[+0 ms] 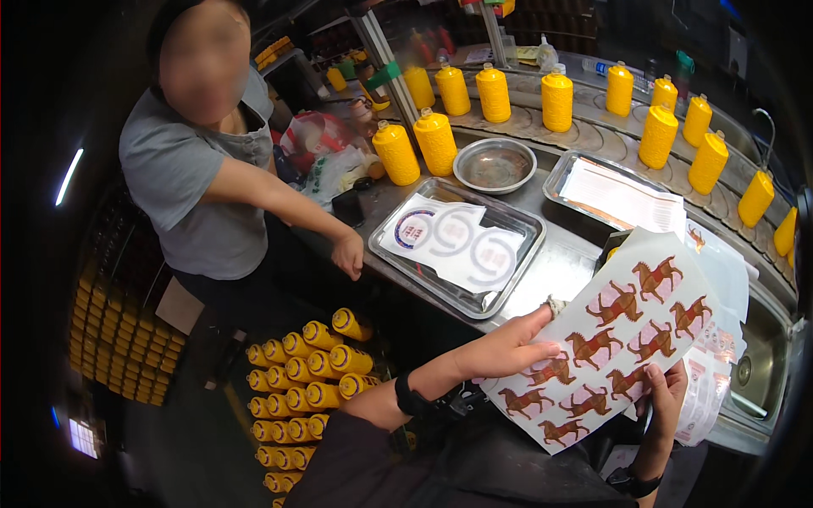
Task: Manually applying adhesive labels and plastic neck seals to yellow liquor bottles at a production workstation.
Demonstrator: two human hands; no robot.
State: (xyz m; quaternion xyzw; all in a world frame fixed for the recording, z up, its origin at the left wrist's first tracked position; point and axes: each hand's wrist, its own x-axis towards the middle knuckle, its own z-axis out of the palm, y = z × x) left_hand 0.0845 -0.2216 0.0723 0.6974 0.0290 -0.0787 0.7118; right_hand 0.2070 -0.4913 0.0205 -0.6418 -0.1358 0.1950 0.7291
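A pale sheet of brown-and-red horse decals is held tilted in front of me, between both hands. My left hand is closed on its left edge, thumb lying across the printed face. Something whitish covers a fingertip of that hand at the sheet's edge. At the lower right edge, my right hand grips the sheet with its thumb in front; the other fingers are partly hidden behind it. Just beyond my left hand, a metal tray holds white decal paper with round printed designs.
Yellow bottles stand along a curved conveyor; several more are stacked low at left. A metal bowl, a second tray with sheets and a sink are nearby. At left, a person extends an arm toward the bench.
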